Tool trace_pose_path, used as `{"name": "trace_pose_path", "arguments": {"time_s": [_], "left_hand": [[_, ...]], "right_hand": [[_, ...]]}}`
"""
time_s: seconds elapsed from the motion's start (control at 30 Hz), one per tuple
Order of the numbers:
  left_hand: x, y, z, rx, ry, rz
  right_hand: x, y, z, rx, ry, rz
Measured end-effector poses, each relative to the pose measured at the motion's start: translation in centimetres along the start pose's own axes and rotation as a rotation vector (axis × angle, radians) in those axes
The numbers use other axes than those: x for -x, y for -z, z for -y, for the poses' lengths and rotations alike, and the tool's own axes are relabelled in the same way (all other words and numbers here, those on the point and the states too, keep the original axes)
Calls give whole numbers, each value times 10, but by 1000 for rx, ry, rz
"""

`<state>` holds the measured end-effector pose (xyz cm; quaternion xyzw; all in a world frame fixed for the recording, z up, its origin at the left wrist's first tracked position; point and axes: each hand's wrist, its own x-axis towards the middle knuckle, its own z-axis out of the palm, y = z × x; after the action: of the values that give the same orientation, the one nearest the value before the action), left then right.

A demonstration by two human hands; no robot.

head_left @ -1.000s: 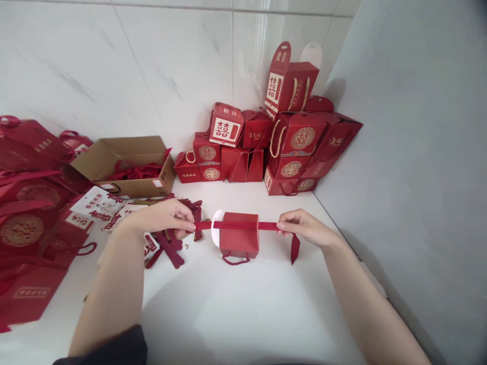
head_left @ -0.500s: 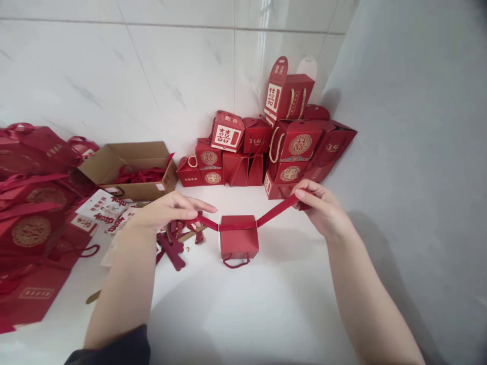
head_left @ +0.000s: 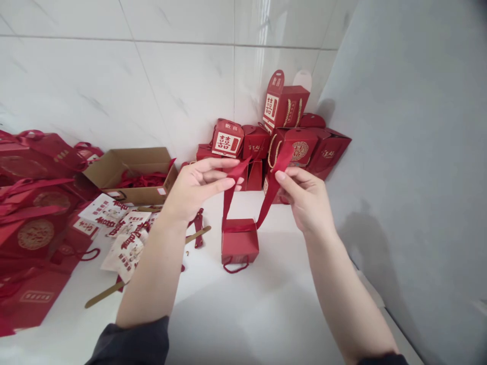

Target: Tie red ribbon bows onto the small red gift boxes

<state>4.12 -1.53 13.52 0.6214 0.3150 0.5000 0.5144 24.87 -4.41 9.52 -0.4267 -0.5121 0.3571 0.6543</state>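
Note:
A small red gift box (head_left: 239, 246) sits on the white table in front of me, its dark red cord handle (head_left: 236, 268) lying toward me. Across its top runs a red ribbon (head_left: 267, 203), and both ends rise above the box. My left hand (head_left: 211, 182) pinches one end between thumb and fingers. The other end is pinched by my right hand (head_left: 304, 195), with its tip sticking up past the fingers. Both hands are above the box, a short way apart.
Red gift boxes (head_left: 300, 147) are stacked against the tiled wall. An open cardboard box (head_left: 129, 157) holds red ribbons. Printed cards (head_left: 129, 248) and a gold strip (head_left: 102, 295) lie left, beside larger red boxes (head_left: 34, 233). A grey wall (head_left: 411, 152) stands on the right.
Both hands have risen and come closer together, lifting the ribbon ends from spread sideways to upright above the box. The small box has stayed in place.

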Motion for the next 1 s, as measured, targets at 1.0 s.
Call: {"name": "trace_pose_path", "arguments": {"time_s": [1.0], "left_hand": [[6,-32,39,71,-22,-197]], "right_hand": [[23,-40,-13,-24,107,-2]]}}
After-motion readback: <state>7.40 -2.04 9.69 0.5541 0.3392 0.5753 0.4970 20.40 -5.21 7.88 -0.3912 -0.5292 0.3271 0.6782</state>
